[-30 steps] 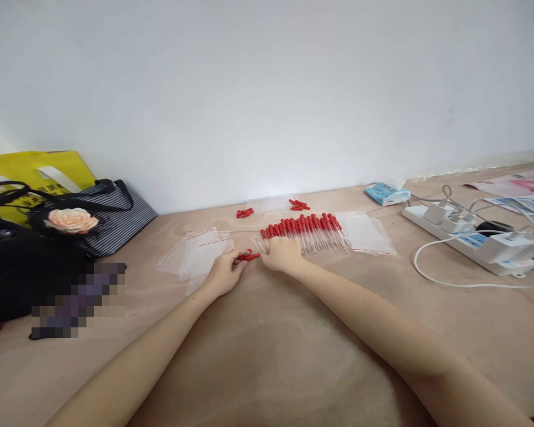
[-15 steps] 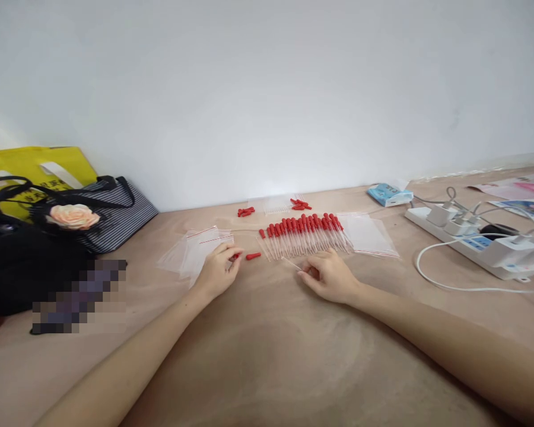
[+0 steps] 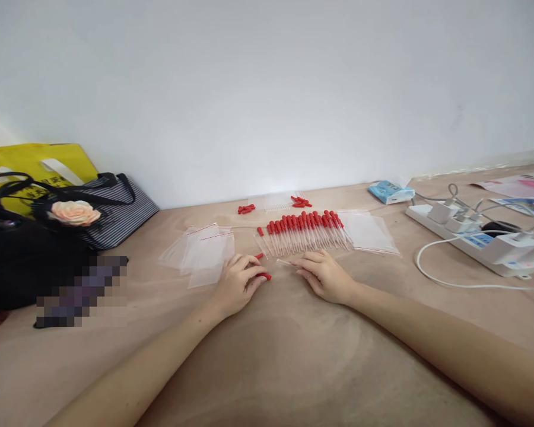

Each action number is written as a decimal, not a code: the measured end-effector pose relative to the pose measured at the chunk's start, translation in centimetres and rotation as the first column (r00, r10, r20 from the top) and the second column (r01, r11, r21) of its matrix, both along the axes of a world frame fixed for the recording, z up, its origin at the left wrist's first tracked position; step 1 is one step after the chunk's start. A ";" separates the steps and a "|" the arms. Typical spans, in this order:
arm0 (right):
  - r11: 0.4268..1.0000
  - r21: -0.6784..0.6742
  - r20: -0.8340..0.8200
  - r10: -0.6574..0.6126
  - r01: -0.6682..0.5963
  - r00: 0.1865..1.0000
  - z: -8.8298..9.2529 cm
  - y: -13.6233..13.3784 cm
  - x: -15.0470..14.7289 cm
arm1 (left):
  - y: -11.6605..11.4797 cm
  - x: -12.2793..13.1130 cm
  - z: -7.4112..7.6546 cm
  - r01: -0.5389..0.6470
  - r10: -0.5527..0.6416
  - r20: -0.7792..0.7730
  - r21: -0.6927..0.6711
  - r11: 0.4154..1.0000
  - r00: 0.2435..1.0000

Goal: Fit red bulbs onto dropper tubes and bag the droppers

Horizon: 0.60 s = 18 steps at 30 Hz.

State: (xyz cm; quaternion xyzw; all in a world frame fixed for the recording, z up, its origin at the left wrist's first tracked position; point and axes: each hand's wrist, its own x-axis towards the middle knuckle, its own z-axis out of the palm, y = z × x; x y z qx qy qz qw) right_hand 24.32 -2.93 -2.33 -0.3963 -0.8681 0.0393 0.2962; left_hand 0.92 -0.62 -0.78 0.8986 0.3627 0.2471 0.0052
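My left hand (image 3: 240,281) has its fingers closed on a red rubber dropper bulb (image 3: 264,276), whose end sticks out past the fingertips. Partly hidden behind those fingers lies another red bulb (image 3: 259,256). My right hand (image 3: 327,276) pinches a thin clear glass tube (image 3: 283,262) that points left, apart from the held bulb. Just beyond both hands, red-topped glass droppers (image 3: 305,228) lie side by side in a long row, their tips toward me. Thin glass tubes (image 3: 262,244) lie at the row's left end.
Clear zip bags (image 3: 209,255) lie to the left, more bags (image 3: 371,234) to the right. Loose red bulbs (image 3: 246,209) rest near the wall. A power strip (image 3: 471,240) with chargers and cables is at right; a striped bag (image 3: 120,213) and yellow bag (image 3: 78,160) stand left.
My left hand has moved right and slightly nearer, bringing a red bulb toward my right hand. The glass tube has shifted slightly left, and my right fingers have straightened somewhat.
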 end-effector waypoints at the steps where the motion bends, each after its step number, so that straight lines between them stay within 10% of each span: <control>1: 1.000 0.010 0.002 0.005 -0.005 1.000 0.0 -0.1 0.0 | -0.1 0.0 0.1 -0.017 0.017 -0.009 0.007 1.000 1.000; 18: 0.990 0.131 -0.071 0.069 -0.059 0.995 -0.2 -0.2 -0.9 | -1.4 1.0 0.3 -0.026 0.045 0.083 -0.223 0.975 0.996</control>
